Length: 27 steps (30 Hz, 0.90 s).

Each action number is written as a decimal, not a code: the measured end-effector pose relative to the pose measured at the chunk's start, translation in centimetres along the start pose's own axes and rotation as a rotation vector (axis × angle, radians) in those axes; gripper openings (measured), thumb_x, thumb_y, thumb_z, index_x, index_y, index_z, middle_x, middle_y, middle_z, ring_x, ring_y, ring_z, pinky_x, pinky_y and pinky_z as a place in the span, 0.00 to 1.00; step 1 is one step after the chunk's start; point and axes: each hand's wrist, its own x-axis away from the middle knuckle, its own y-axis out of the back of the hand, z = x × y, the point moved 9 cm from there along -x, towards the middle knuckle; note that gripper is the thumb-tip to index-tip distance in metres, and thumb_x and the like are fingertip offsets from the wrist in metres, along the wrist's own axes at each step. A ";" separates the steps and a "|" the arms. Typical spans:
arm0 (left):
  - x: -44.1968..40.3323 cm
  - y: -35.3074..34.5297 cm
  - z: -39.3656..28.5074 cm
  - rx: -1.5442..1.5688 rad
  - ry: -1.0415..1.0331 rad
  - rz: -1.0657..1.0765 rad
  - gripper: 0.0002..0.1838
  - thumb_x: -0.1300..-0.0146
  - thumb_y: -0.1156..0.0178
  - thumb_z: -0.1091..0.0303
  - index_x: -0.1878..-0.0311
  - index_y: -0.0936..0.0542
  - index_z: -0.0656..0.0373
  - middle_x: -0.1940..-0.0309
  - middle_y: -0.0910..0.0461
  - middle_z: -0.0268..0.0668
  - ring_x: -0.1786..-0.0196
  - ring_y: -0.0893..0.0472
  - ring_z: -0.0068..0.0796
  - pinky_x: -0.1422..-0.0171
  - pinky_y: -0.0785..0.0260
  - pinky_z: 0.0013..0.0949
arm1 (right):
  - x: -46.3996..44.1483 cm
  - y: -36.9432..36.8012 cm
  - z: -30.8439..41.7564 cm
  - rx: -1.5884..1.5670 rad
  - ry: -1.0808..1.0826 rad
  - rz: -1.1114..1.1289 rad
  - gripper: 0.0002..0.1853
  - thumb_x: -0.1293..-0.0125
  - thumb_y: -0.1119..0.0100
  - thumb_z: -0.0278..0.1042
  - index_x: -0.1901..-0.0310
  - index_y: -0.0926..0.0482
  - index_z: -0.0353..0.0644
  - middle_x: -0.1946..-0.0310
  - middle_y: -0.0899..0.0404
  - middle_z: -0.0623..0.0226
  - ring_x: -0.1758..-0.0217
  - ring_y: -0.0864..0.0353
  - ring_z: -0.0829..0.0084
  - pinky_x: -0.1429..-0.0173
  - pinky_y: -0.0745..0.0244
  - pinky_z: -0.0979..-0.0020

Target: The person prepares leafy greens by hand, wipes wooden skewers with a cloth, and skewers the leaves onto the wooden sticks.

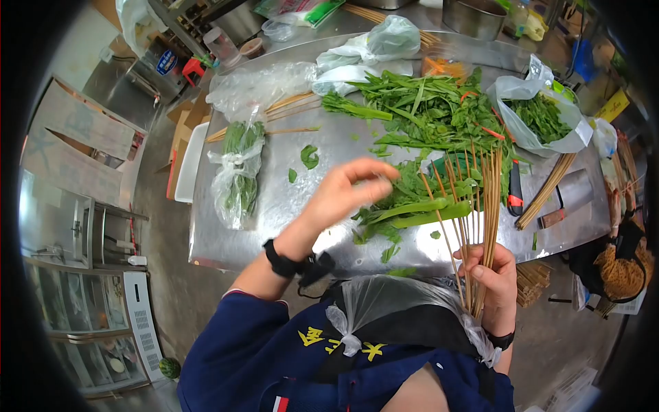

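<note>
My right hand (491,271) is closed around a bundle of long bamboo skewers (491,206) that point up and away from me, some fanned out to the left. Several of these skewers carry pieces of green leaf and stalk. My left hand (347,192), slightly blurred, is over the metal table (288,240) with thumb and fingers apart and nothing visible between them. Just right of it are cut green stalks (425,209) lying on the table. Behind them spreads a large heap of leafy greens (425,103).
A knotted plastic bag of greens (239,175) lies at the left. An open bag of greens (539,113) stands at the right, near a black-handled tool (515,187), loose skewers (546,192) and a cleaver (573,196). More plastic bags (371,51) lie at the back.
</note>
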 end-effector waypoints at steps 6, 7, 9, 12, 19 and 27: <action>-10.8 7.9 5.2 -0.735 -0.023 -0.245 0.12 0.47 0.42 0.64 0.65 0.20 0.62 0.63 0.21 0.41 0.60 0.22 0.33 0.55 0.31 0.32 | 0.1 0.0 -0.3 -0.023 -0.046 0.013 0.14 0.51 0.39 0.25 0.61 0.24 0.32 0.74 0.21 0.63 0.56 0.22 0.63 0.50 0.27 0.66; -12.2 7.1 5.4 -0.977 -0.124 -0.235 0.10 0.48 0.42 0.65 0.66 0.20 0.60 0.64 0.21 0.41 0.59 0.24 0.36 0.54 0.33 0.35 | 0.1 0.0 -0.1 -0.021 -0.034 0.004 0.14 0.51 0.39 0.25 0.61 0.24 0.32 0.74 0.21 0.63 0.56 0.22 0.63 0.50 0.27 0.66; -14.5 6.1 6.8 -1.210 -0.245 -0.210 0.09 0.50 0.43 0.67 0.66 0.20 0.59 0.65 0.22 0.41 0.58 0.25 0.39 0.53 0.35 0.39 | 0.2 -0.1 -0.4 -0.001 -0.068 0.022 0.13 0.50 0.39 0.24 0.61 0.24 0.32 0.73 0.21 0.64 0.55 0.22 0.63 0.50 0.27 0.67; -16.4 5.9 9.0 -1.397 -0.252 -0.208 0.06 0.53 0.44 0.70 0.69 0.22 0.56 0.67 0.25 0.37 0.54 0.29 0.37 0.49 0.42 0.37 | 0.4 -0.2 0.0 0.018 -0.084 0.000 0.12 0.50 0.39 0.23 0.61 0.23 0.32 0.72 0.21 0.66 0.55 0.22 0.66 0.52 0.27 0.70; -13.5 5.2 7.1 -1.398 -0.484 -0.184 0.06 0.51 0.44 0.71 0.68 0.26 0.58 0.69 0.25 0.39 0.59 0.28 0.39 0.55 0.39 0.39 | 0.2 -0.3 0.0 0.040 -0.046 0.026 0.14 0.49 0.44 0.30 0.62 0.23 0.31 0.72 0.22 0.64 0.60 0.22 0.71 0.53 0.29 0.73; -3.2 10.1 -2.8 0.110 -0.343 -0.481 0.08 0.40 0.47 0.75 0.59 0.33 0.61 0.69 0.28 0.34 0.67 0.27 0.21 0.64 0.34 0.23 | -0.5 -0.8 -0.1 0.128 -0.096 -0.011 0.12 0.49 0.46 0.23 0.61 0.23 0.31 0.70 0.22 0.64 0.64 0.24 0.78 0.60 0.29 0.78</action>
